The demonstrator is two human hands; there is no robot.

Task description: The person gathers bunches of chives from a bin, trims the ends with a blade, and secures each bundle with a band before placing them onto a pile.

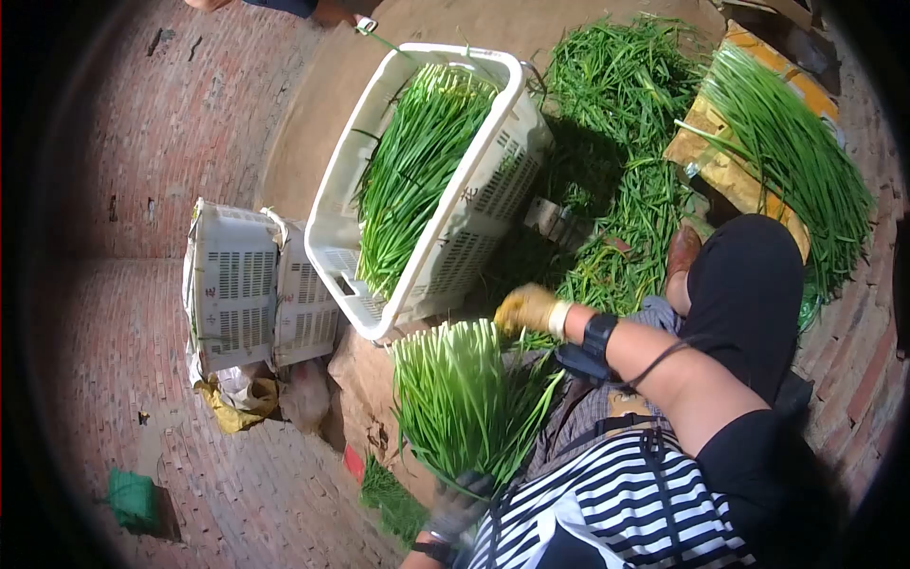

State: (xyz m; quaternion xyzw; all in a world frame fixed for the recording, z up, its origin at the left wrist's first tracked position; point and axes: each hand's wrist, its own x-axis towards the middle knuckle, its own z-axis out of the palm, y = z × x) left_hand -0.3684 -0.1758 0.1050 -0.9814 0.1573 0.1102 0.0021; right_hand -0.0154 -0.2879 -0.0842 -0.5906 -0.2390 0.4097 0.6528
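Observation:
A thick bunch of garlic chives lies across my lap, its pale cut ends toward the white crate. My left hand, in a grey glove, holds its leafy lower end; the fingers are partly hidden by leaves. Beside the pale ends, my right hand in a yellow glove is closed, and I cannot make out what is in it. Just beyond stands a tilted white plastic crate with bundled chives inside. On my right, more long chives rest on a yellow-brown cardboard box.
Loose green trimmings heap on the ground between crate and box. White crates stand at left on brick paving. A green block-shaped object lies at lower left. Another person's hand shows at the top edge.

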